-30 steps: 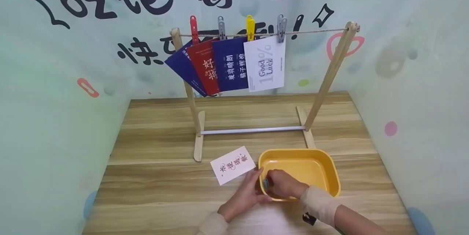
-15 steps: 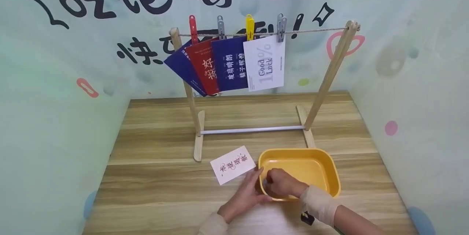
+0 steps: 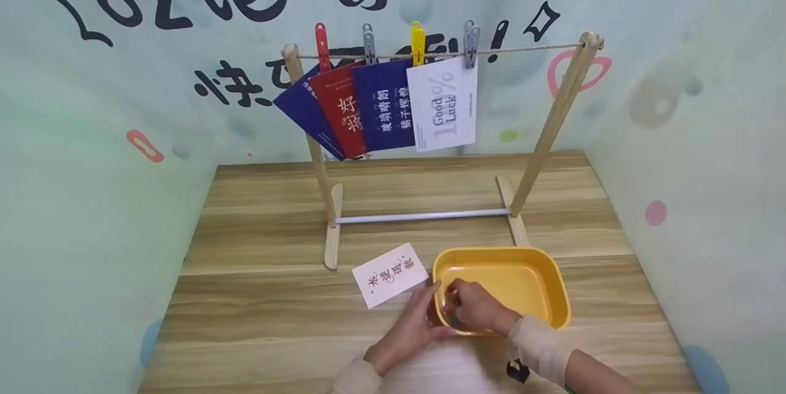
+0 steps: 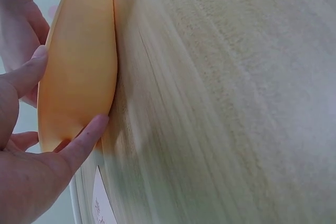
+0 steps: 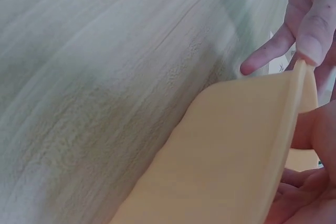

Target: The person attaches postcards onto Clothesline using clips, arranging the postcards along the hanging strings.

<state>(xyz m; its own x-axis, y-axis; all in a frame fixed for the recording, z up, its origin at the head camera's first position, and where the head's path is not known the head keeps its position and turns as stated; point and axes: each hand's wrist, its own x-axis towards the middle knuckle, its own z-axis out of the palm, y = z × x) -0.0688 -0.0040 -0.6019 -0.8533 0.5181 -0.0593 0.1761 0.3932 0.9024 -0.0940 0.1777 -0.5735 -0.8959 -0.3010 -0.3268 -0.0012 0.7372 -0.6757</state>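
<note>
My left hand holds the near-left corner of the yellow tray, thumb and fingers spread about its wall. In the left wrist view, the fingers press on the tray's outer side. My right hand reaches inside the tray's left end with curled fingers, around a small greyish clothes peg that is mostly hidden. Left of the tray, a pale pink card with writing lies on the table. Blue, red and white cards hang behind from a string, held by red, grey and yellow clothes pegs.
The wooden frame's right post and its foot stand just behind the tray. A white bar joins the feet low down. Beside my right wrist is a small black object. Printed walls enclose the table.
The greyish clothes peg at my right fingertips was plainer one second ago and is now mostly covered. My right fingers have shifted slightly; my left hand and the tray stay put.
</note>
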